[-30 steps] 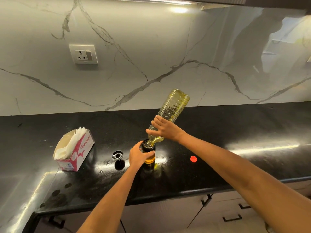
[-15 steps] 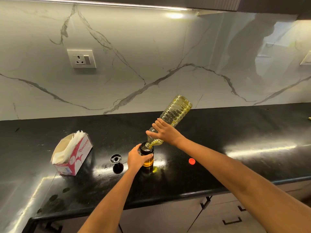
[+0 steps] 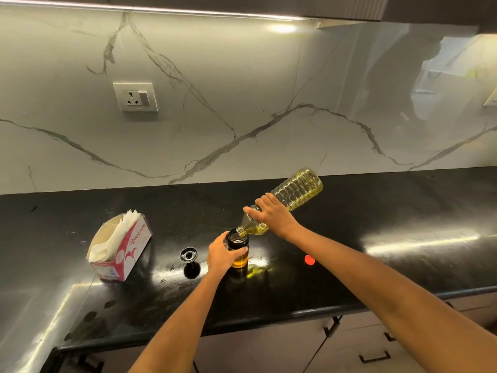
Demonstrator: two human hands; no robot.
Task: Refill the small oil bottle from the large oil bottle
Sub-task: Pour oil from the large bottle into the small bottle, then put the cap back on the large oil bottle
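Yellow oil sits in the small oil bottle (image 3: 237, 251), which stands on the black counter (image 3: 376, 211). The left hand (image 3: 222, 255) wraps its fingers around the left side of that small bottle. Just above it, the right hand (image 3: 271, 215) grips the neck end of the large oil bottle (image 3: 290, 196), fingers curled over the top. The large bottle tilts down, its mouth right at the small bottle's open top. A black cap (image 3: 189, 255) stands just left of the small bottle. A tissue box (image 3: 119, 249) lies farther left. A red dot (image 3: 309, 260) shows to its right.
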